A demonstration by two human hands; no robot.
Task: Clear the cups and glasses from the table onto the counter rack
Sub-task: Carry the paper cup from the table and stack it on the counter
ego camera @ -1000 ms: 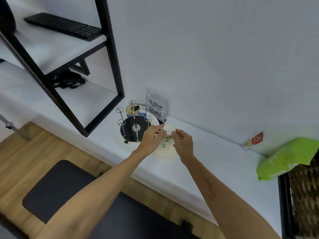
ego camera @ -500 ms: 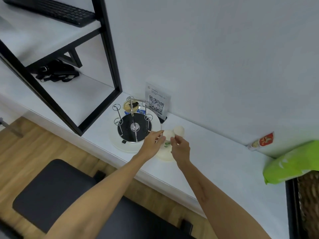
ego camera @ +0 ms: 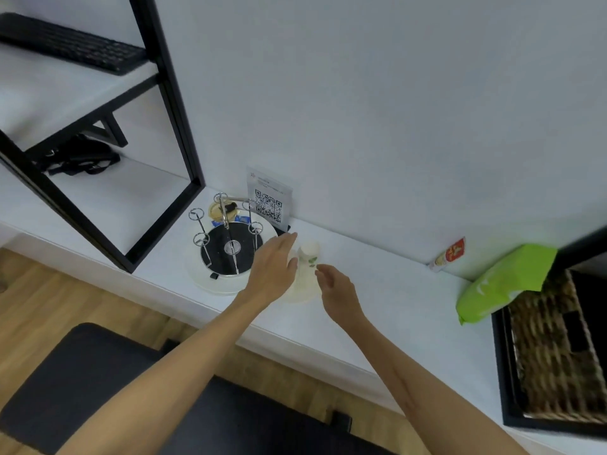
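A white cup (ego camera: 308,254) with a green leaf print stands upside down on a pale saucer (ego camera: 303,292) on the white counter. Just left of it is the wire cup rack (ego camera: 230,234), a black round base with several upright metal prongs, none carrying a cup. My left hand (ego camera: 274,266) hovers between rack and cup with straight fingers, close to the cup's left side. My right hand (ego camera: 335,287) sits just right of the cup, fingers loosely curled and holding nothing.
A QR-code sign (ego camera: 269,200) leans on the wall behind the rack. A black shelf frame (ego camera: 170,126) rises at left, with a keyboard (ego camera: 69,44) on its shelf. A small packet (ego camera: 448,254), a green bag (ego camera: 502,280) and a wicker basket (ego camera: 551,349) lie at right.
Both hands let go of the cup, which now stands upside down on the saucer. The left hand has spread open and the right hand has drawn back slightly.
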